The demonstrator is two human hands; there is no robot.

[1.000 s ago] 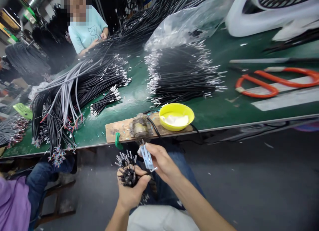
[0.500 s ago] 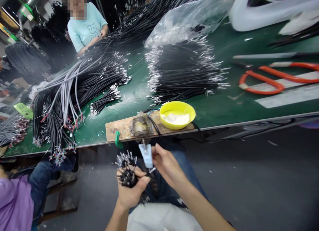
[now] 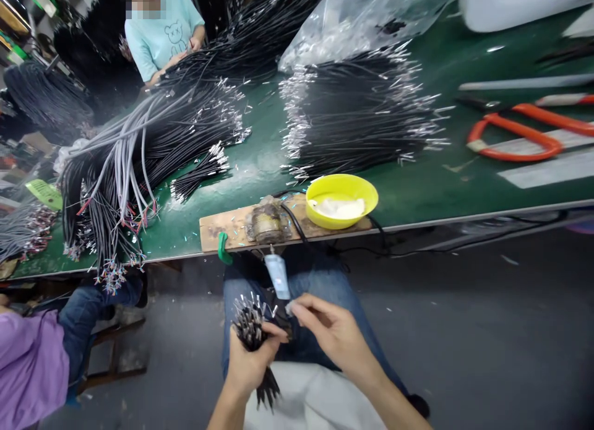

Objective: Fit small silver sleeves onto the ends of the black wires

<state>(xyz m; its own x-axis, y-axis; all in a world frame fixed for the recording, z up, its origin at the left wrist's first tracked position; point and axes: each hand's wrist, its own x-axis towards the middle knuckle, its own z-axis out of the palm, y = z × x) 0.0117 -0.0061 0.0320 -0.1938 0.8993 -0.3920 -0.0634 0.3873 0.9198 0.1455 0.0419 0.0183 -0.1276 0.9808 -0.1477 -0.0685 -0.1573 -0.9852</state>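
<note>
Gap between cable piles; cylindrical device stands in front.

Black cables, silvery tips; pale-blue piece; yellow bowl; green tabletop.

The head camera looks down over both hands.

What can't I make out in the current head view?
In the head view:
Bundle of black cables: its middle is hidden by the left hand.
Pale bit at the right hand: too small and blurred to identify.
Orange-handled tool: cut off by the right edge.
White casing: cut off by the top edge.
</note>
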